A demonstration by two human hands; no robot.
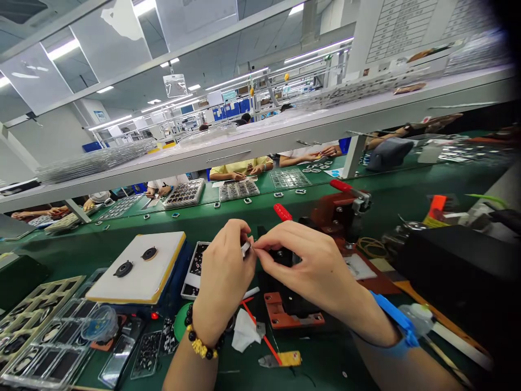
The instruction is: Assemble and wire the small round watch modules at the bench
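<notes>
My left hand (226,271) is closed, its fingers curled round a small silvery-white part (245,248) of which only an edge shows. Thumb and forefinger of my right hand (303,260) pinch together right beside that part; whatever lies between those fingertips is too small to make out. Both hands are raised over the bench, fingertips almost meeting. Behind and below them stands a dark clamp fixture with a red-brown base (293,312) and a red handle (282,212). A shallow box of tiny parts (195,264) is partly hidden behind my left hand.
Left of my hands, two black round parts lie on a white foam pad (158,244). Clear trays (49,358) fill the lower left. A yellow-handled cutter (290,358) and white tissue (245,329) lie in front. Another toggle clamp (340,209) stands at right. Co-workers sit beyond the shelf (228,149).
</notes>
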